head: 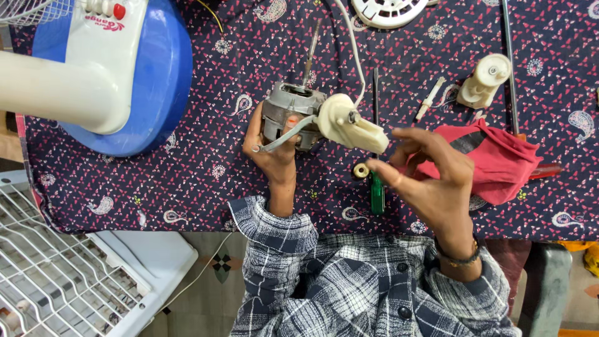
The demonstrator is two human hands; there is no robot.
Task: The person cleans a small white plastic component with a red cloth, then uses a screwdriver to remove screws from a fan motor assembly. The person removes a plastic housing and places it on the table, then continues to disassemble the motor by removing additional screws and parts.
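My left hand [272, 150] grips a grey metal fan motor [288, 112] standing on the patterned cloth, its shaft pointing away from me. A cream plastic gearbox [349, 123] sits on the motor's right side with a white cable running off it. My right hand [430, 178] hovers just right of the gearbox, fingers apart and holding nothing. Under that hand lie a green-handled screwdriver [377, 190] and a small round brass-coloured part [360, 170].
A blue and white fan base [125, 68] stands at the left. A red cloth [499, 162], a cream plastic part [483, 81], a small white piece [430, 98] and a white round grille piece [387, 11] lie on the table. A white wire guard [56, 268] lies below left.
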